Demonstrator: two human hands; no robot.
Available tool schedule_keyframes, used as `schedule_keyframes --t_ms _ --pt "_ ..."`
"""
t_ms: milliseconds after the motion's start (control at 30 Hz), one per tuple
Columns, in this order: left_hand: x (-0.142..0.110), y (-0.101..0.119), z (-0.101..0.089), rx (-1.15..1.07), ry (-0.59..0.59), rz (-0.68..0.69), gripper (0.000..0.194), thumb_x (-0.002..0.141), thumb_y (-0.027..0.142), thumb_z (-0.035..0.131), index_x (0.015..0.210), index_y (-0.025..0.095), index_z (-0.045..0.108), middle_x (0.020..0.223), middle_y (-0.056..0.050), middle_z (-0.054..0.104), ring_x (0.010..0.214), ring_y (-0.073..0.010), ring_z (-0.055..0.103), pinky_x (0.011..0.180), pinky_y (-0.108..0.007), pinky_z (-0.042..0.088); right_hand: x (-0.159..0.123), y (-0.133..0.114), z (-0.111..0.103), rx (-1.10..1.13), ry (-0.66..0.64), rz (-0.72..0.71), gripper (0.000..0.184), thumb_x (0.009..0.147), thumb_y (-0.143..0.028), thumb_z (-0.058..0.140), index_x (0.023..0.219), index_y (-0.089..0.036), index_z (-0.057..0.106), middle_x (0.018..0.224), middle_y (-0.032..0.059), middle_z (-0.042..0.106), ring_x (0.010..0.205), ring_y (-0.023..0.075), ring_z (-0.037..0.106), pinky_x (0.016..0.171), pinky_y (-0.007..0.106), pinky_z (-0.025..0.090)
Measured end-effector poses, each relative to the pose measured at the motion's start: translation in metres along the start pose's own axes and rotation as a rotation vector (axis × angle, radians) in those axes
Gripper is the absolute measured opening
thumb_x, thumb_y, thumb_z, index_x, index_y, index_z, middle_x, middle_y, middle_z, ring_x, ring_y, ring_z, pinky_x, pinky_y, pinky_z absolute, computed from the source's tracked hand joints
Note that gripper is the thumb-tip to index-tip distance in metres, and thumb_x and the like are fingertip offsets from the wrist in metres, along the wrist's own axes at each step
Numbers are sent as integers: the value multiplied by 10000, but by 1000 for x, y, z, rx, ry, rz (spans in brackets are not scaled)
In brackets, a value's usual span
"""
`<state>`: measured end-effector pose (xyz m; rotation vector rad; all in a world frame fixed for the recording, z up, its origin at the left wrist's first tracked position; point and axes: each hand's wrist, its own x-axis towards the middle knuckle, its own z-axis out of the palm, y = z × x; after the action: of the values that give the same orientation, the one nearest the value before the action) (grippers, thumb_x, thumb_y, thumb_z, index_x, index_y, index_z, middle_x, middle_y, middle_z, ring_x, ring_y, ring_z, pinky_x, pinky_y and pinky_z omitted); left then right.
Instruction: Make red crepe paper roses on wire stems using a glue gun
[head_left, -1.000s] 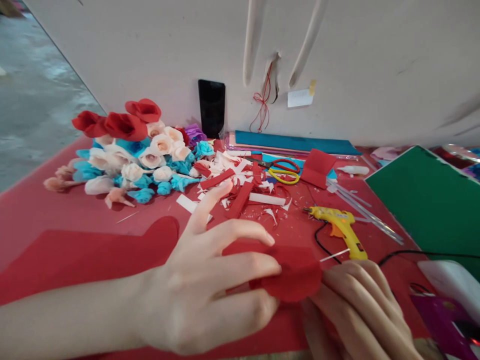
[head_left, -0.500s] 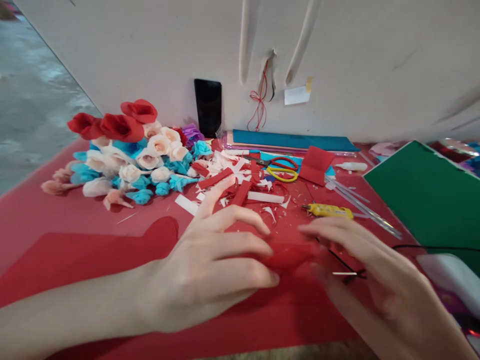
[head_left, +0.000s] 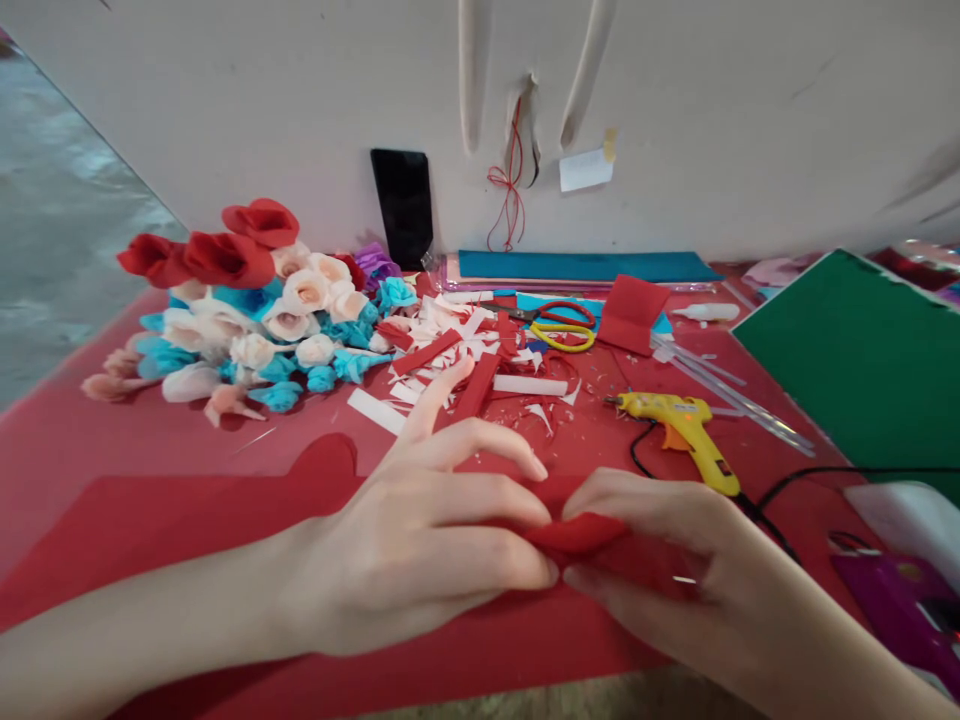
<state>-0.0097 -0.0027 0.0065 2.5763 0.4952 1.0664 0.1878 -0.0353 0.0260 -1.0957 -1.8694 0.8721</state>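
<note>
Low over the table's front, my left hand (head_left: 420, 540) pinches a curled piece of red paper (head_left: 576, 534), its index finger stretched out toward the scraps. From the other side my right hand (head_left: 697, 560) grips the same piece between thumb and fingers. A short pale stick end (head_left: 683, 580) shows under the right palm; whether it joins the paper I cannot tell. Beyond the right hand lies a yellow glue gun (head_left: 694, 425) with a black cable. A red sheet (head_left: 150, 520) spreads beneath my left forearm, and a rounded red paper piece (head_left: 326, 462) lies by the wrist.
Paper flowers (head_left: 262, 310) in red, white, blue and pink are heaped at the left. Red and white scraps (head_left: 480, 370) cover the middle, with scissors (head_left: 562, 325) behind them. A phone (head_left: 405, 208) leans on the wall. Glue sticks (head_left: 739, 400) and a green board (head_left: 862, 360) are at the right.
My right hand has moved left and closed on the red paper beside my left hand. The glue gun's handle now shows; the view has shifted slightly.
</note>
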Motion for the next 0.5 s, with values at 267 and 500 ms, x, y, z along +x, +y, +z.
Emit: schedule_keyframes --t_ms 267,500 --pt "0 0 -1 7 -7 43 232 856 104 463 776 213 651 755 28 671 959 -146 549 1128 -518 50 4 4 -6 186 -247 177 224 756 -113 612 866 -294 682 823 -69 685 759 97 646 687 131 520" --pt "1 -5 -1 -8 -32 32 200 851 121 480 776 202 647 764 10 665 957 -147 557 1133 -477 65 6 14 -7 80 -319 200 79 774 -208 608 807 -261 656 747 -74 669 675 99 624 606 155 506"
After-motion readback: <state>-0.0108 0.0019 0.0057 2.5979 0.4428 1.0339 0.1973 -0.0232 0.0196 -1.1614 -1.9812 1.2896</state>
